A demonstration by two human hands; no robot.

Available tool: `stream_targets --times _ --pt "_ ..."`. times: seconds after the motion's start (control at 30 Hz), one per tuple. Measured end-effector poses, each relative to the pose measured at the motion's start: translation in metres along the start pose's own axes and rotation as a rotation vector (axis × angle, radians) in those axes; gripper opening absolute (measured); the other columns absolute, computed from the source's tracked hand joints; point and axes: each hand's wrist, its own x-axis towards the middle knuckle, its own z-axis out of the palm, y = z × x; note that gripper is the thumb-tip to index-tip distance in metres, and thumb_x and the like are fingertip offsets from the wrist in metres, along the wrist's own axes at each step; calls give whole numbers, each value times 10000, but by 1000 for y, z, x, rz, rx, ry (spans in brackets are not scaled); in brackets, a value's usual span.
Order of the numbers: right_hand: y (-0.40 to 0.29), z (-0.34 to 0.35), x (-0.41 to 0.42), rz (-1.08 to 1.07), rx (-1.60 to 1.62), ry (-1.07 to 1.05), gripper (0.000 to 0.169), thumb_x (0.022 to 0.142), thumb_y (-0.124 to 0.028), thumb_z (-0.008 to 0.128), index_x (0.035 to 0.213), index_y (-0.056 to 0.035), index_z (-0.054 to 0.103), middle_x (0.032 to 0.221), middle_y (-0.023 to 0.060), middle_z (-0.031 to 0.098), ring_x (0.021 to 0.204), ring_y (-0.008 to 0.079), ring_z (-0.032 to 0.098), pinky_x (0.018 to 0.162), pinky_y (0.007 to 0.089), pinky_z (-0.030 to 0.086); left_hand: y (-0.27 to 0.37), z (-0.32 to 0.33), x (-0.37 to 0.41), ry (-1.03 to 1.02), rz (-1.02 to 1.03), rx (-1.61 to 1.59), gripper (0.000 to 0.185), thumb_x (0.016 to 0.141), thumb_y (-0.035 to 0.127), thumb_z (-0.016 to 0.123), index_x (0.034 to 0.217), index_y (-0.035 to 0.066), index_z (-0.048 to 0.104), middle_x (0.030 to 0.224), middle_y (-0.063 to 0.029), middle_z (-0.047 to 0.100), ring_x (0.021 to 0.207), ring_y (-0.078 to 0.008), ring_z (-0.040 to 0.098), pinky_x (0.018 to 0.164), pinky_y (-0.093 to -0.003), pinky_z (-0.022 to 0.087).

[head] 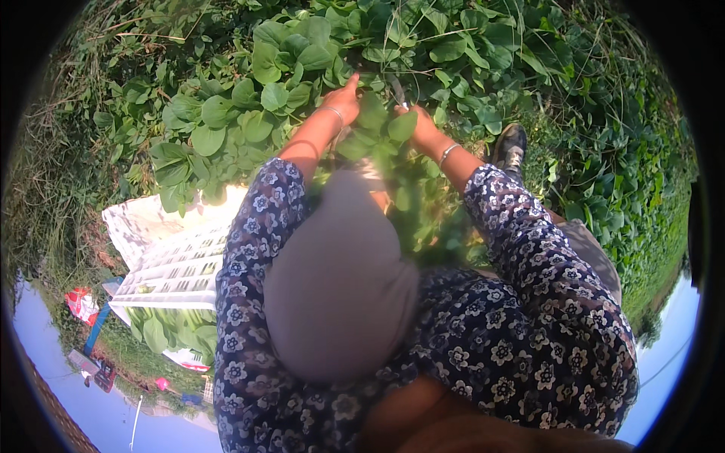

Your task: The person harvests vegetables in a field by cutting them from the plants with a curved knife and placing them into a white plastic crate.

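My left hand (342, 103) reaches in among leafy green plants (274, 96), its index finger stretched forward. The other fingers are mostly hidden, so whether they grip a stem is unclear. Across from it, my right hand (420, 125) is closed around the handle of a sickle (398, 89), whose grey, slightly curved blade points away into the foliage. Broad leaves (371, 122) stand between the two hands, partly covering the right fingers. Each wrist wears a metal bangle.
On the left stands a white slatted plastic crate (175, 272) containing leafy greens (164, 328), beside a pale sheet (127, 223). My knee (340, 283) rises in the middle. A dark shoe (511, 146) rests among the plants on the right. Long grass stems cross the leaves ahead.
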Motion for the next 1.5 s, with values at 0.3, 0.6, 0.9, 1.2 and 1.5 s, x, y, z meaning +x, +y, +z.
stream_targets --times 0.3,0.6,0.9,1.2,1.5 --pt "-54 -17 0 184 -513 -247 404 827 -358 503 891 32 589 817 183 621 697 300 627 608 372 496 -7 12 -1 -20 7 29 706 752 39 416 1389 157 136 1186 -236 485 1081 -379 477 919 -397 370" --pt "-25 -16 3 -191 -734 -405 358 566 -132 710 886 -67 564 737 130 604 674 310 604 592 346 491 0 16 -10 9 -53 -39 703 764 25 401 1394 198 140 1150 -224 510 1078 -359 484 924 -390 364" --pt "-63 -18 -26 497 713 245 316 834 -349 558 949 -66 479 741 47 546 527 132 490 434 277 388 9 16 -56 214 255 -160 661 751 38 441 1367 148 227 820 -249 584 785 -381 568 749 -417 431" --pt "-74 -33 -31 401 831 113 231 735 -79 679 898 -59 517 717 4 529 535 102 483 476 220 406 54 -21 -108 -228 145 -274 654 772 123 511 1366 139 236 891 -109 653 789 -226 616 765 -314 450" --pt "-126 -26 -48 363 689 -91 175 814 -147 605 937 -60 517 728 9 541 557 96 510 477 224 429 42 -15 -93 -87 244 206 605 710 158 636 1255 90 382 1019 -179 592 917 -310 578 780 -358 466"
